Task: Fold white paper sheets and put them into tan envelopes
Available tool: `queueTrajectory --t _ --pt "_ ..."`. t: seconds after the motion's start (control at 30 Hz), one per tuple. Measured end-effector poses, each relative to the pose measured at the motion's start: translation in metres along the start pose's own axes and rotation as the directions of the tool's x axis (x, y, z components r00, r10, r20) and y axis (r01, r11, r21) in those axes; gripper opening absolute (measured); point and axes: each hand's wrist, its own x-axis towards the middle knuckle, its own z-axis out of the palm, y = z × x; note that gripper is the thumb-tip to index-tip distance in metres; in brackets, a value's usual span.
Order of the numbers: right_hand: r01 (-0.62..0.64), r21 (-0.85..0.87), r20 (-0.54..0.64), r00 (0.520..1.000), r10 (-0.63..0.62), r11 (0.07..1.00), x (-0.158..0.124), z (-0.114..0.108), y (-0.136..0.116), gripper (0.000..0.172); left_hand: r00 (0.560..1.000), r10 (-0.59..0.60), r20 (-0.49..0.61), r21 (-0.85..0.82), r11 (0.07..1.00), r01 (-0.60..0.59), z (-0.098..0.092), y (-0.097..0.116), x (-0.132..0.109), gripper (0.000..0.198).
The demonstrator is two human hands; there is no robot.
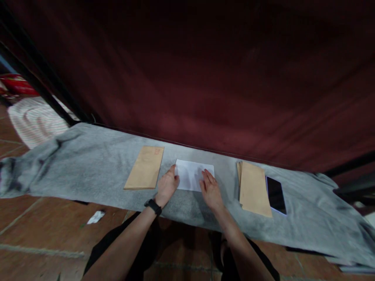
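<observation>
A folded-looking white sheet of paper (189,175) lies on the grey cloth in front of me. My left hand (168,184), with a dark watch (153,207) on the wrist, is closed at the paper's left edge, its thumb on the near side of the sheet. On the right part of the paper rests my right hand (210,190), its fingers stretched out and lying on the surface. To the left of my left hand is a brown paper envelope (145,168) with a small red mark at its top corner. Several brown envelopes (254,189) lie stacked to the right.
A phone (276,195) with a dark screen lies beside the right-hand stack. Grey cloth (96,168) covers the long narrow surface. Behind it hangs a dark red curtain (205,97). A crumpled white scrap (96,217) is on the tiled floor, and striped fabric (41,119) is at far left.
</observation>
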Motion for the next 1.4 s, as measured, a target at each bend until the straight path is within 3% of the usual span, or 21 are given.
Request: queueTrajectory --t 0.1,0.2,0.33,0.47,1.07,1.3,1.4 --pt "0.095 -0.018 0.084 0.992 -0.093 0.995 -0.002 0.01 -0.014 0.052 0.995 0.072 -0.073 0.055 0.996 -0.068 0.001 0.005 -0.002 0.052" --pt "0.116 -0.058 0.134 0.985 -0.107 0.992 -0.004 0.016 -0.021 0.052 0.959 0.254 -0.124 0.056 0.967 -0.249 0.013 0.012 -0.003 0.052" --pt "0.115 -0.101 0.132 0.986 -0.101 0.988 -0.006 0.022 -0.02 0.052 0.881 0.471 0.035 -0.012 0.882 -0.471 0.039 0.024 -0.009 0.051" --pt "0.1 -0.151 0.118 0.99 -0.082 0.983 -0.006 0.024 -0.017 0.054 0.899 0.434 0.062 0.041 0.899 -0.436 0.051 0.028 -0.013 0.06" --pt "-0.156 -0.299 0.094 0.977 0.192 0.941 -0.005 0.009 0.026 0.059 0.968 0.25 -0.022 0.275 0.932 -0.234 0.045 -0.003 -0.004 0.065" --pt "-0.205 -0.243 -0.072 0.979 0.193 0.948 -0.013 0.006 0.042 0.059 0.974 0.227 -0.012 0.267 0.939 -0.215 0.046 -0.003 -0.002 0.064" --pt "-0.147 -0.156 -0.122 0.984 0.129 0.977 -0.003 0.002 0.037 0.058 0.976 0.219 -0.01 0.262 0.942 -0.209 0.047 -0.001 -0.001 0.064"
